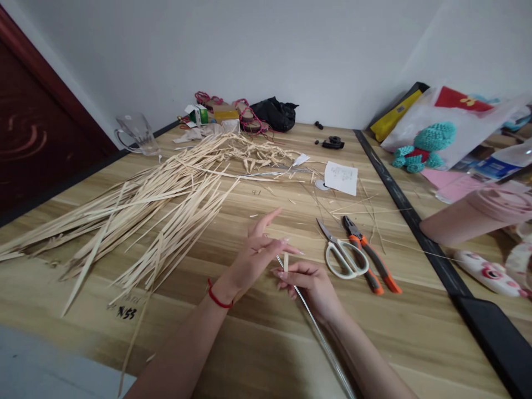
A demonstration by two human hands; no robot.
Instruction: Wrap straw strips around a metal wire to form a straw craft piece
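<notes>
My right hand [310, 288] pinches a thin silvery metal rod [320, 332] together with a short pale flat strip [286, 261] that looks like straw or split bamboo. From the pinch, the rod slants down towards the bottom edge between my forearms. My left hand [260, 249], with a red cord on its wrist, hovers at the rod's upper end. Its fingers are stretched out and apart, and the fingertips are close to the strip; whether they touch it I cannot tell. To the right of my hands lie white-handled scissors [344, 259] and orange-handled pliers [369, 255].
A large pile of pale strips [166, 205] spreads over the left of the wooden table. Woven straw pieces [260, 152], a glass mug [139, 136] and a black bag [274, 113] stand farther back. A paper note [341, 178] and a pink roll [477, 216] are on the right.
</notes>
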